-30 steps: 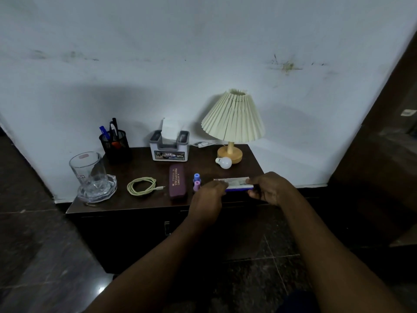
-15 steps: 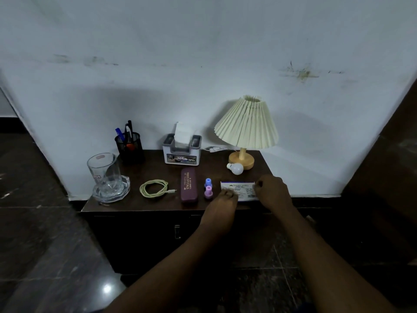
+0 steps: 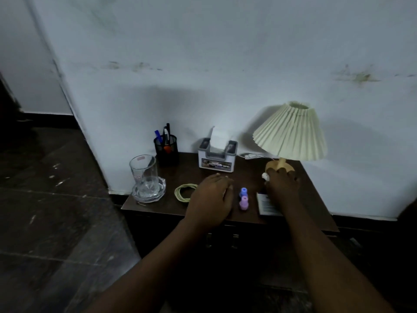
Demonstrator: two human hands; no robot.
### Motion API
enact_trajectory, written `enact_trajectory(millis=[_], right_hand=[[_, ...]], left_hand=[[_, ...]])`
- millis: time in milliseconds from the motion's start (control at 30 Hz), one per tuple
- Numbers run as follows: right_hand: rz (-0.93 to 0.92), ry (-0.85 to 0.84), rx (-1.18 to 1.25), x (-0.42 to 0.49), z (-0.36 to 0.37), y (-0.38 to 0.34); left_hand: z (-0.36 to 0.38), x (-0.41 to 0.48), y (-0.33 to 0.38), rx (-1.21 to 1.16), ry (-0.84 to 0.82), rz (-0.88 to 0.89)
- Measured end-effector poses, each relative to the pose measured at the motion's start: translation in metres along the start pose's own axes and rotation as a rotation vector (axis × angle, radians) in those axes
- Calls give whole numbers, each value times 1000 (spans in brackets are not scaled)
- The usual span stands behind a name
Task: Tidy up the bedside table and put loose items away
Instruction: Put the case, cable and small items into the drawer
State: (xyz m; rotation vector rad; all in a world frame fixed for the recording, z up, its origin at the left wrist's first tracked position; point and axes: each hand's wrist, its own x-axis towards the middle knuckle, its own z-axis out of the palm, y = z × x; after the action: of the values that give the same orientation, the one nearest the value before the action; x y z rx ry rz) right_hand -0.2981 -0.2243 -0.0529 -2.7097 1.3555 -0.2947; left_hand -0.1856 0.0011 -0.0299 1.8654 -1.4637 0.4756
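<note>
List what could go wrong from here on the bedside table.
1. The right hand seems to grip the light bulb right beside the lamp; a slip might drop the bulb or jolt the lamp.
2. The left hand lies next to the upright blue bottle and pink bottle; a sideways move could topple them.

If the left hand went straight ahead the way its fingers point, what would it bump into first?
Probably the tissue box. The left hand points its fingers toward the back of the table, and the box stands in that line, though depth is hard to judge.
</note>
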Motion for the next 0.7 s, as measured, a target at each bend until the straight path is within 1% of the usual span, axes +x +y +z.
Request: enact_trajectory(millis=[100, 167, 267, 400, 500, 567, 600, 633, 667, 700], right_hand=[[-83, 11, 39, 3, 3, -11], [-132, 13, 83, -1, 4, -17], [-135, 31, 68, -10, 2, -18], [-141, 107, 102, -29, -12, -15], [-126, 185, 220, -52, -36, -13], [-146, 248, 367, -70, -59, -11], [-158, 246, 460, -76, -72, -10], [-175, 207, 551, -84, -84, -10], [-194, 127, 634, -94, -95, -11], [-212, 5, 708, -106, -102, -10]], left_hand=[[-10, -4, -18, 62, -34, -98], [-13, -5, -25, 81, -66, -120], [-12, -3, -28, 79, -119, -143], [-12, -7, -20, 67, -81, -154], [-25, -9, -6, 20, -57, -232], [-42, -6, 7, -50, -30, -294], [-53, -2, 13, -99, -33, -327], [-63, 0, 18, -150, -64, -348], [-73, 3, 19, -170, -140, -354], [-80, 3, 16, -160, -253, -351]])
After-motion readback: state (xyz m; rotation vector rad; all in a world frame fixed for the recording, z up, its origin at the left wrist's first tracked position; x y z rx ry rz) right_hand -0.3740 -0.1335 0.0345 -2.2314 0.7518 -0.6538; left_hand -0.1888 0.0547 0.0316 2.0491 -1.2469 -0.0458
